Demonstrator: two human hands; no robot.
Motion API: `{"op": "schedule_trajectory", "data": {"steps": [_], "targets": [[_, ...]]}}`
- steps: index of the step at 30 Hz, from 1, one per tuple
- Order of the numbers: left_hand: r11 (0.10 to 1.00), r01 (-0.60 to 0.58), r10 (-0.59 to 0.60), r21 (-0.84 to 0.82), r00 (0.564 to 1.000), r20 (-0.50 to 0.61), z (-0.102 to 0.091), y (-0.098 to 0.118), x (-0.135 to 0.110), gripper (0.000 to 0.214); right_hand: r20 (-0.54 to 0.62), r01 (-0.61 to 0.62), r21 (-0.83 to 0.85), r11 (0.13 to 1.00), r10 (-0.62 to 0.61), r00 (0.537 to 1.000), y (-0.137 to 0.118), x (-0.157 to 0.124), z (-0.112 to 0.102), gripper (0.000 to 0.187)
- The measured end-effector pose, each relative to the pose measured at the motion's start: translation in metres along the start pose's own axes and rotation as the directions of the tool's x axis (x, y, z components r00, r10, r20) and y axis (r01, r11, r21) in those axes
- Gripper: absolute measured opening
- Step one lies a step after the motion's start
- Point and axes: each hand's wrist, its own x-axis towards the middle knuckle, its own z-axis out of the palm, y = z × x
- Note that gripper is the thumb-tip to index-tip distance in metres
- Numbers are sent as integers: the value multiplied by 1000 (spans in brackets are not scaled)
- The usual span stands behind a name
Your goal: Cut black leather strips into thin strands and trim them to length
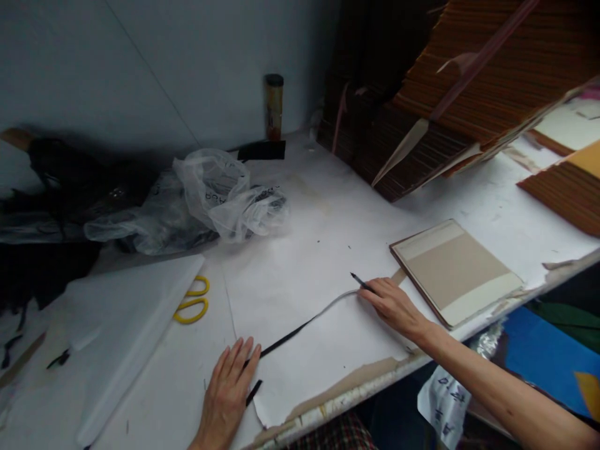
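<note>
A narrow black strip (pixel 287 337) runs across the white-covered table between my two hands; toward the right it twists and looks grey. My left hand (pixel 227 390) lies palm down with fingers stretched out, pressing on the strip near its left end. A short black piece (pixel 254 392) shows beside the thumb. My right hand (pixel 390 305) is closed on a slim dark pen (pixel 362 283), its tip pointing up and left. The strip's far end reaches these fingers; whether they pinch it too is hidden.
Yellow-handled scissors (pixel 191 301) lie partly under a white sheet (pixel 126 331). Behind are crumpled clear plastic bags (pixel 215 200) and a canister (pixel 274 106). A beige board (pixel 457 269) lies right of my right hand, below tall brown stacks (pixel 487 81). The table's front edge (pixel 337 397) is worn.
</note>
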Motion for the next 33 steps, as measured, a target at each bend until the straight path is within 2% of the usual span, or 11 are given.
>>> {"op": "schedule_trajectory", "data": {"steps": [3, 6, 11, 14, 16, 21, 24, 27, 29, 30, 33], "targets": [[999, 36, -36, -12, 999, -30, 3, -10, -14, 74, -30, 6, 1, 1000, -6, 1000, -2, -9, 3, 35], [999, 5, -7, -52, 999, -45, 5, -21, -17, 70, -48, -22, 4, 1000, 22, 999, -5, -16, 3, 36], [999, -49, 52, 21, 979, -196, -6, -48, 6, 66, -91, -61, 8, 998, 62, 994, -5, -15, 4, 41], [988, -66, 107, 141, 945, -308, -12, -60, 21, 51, -141, -49, 4, 999, 49, 989, -3, -12, 10, 38], [982, -43, 102, 184, 940, -324, -12, -62, 24, 42, -158, -24, 21, 999, 27, 987, -5, -13, 13, 33], [995, 11, 6, 100, 986, -170, -10, -61, 10, 47, -152, -11, -33, 999, 6, 988, -7, -25, 21, 32], [994, 88, -76, 69, 983, -167, -14, -43, 0, 56, -129, -10, -100, 995, -3, 992, -6, -30, 26, 34], [999, -8, 4, -31, 991, -136, -20, -4, -4, 57, -109, 1, -120, 993, -14, 994, -6, -32, 28, 40], [988, -134, 133, -75, 991, -15, -20, 20, -11, 52, -105, -2, -122, 992, -11, 994, -6, -34, 29, 48], [986, -149, 153, -73, 987, 52, -19, 28, -17, 52, -110, 0, -118, 993, -13, 994, -5, -35, 30, 51], [995, -85, 92, -42, 976, 195, -20, 28, -58, 57, -136, -5, -60, 998, -3, 991, -5, -35, 33, 51]]}}
